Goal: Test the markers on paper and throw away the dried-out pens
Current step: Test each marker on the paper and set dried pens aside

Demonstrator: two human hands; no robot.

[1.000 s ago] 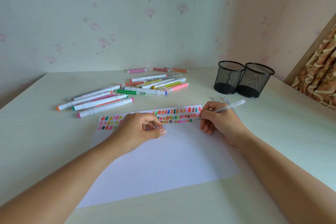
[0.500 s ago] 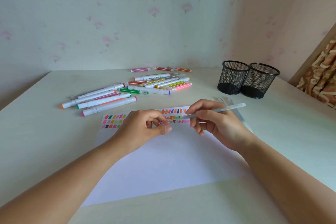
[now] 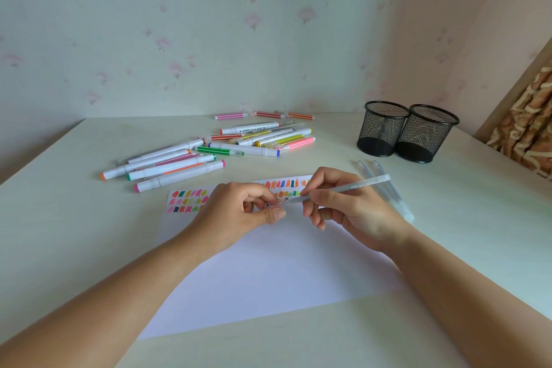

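Here the right hand [image 3: 355, 212] grips a pen [image 3: 360, 185], the left hand [image 3: 236, 213] pinching a clear cap [image 3: 275, 203].

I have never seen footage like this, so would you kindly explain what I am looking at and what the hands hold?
No machine here: a person works with bare hands, and the one picture comes from a camera worn on their head, looking down. On the table lies a sheet of paper with rows of colour swatches, loose markers behind it, two black mesh cups at the right and a few clear pens. The right hand grips a frosted pen; the left hand pinches what looks like its small clear cap at the tip.
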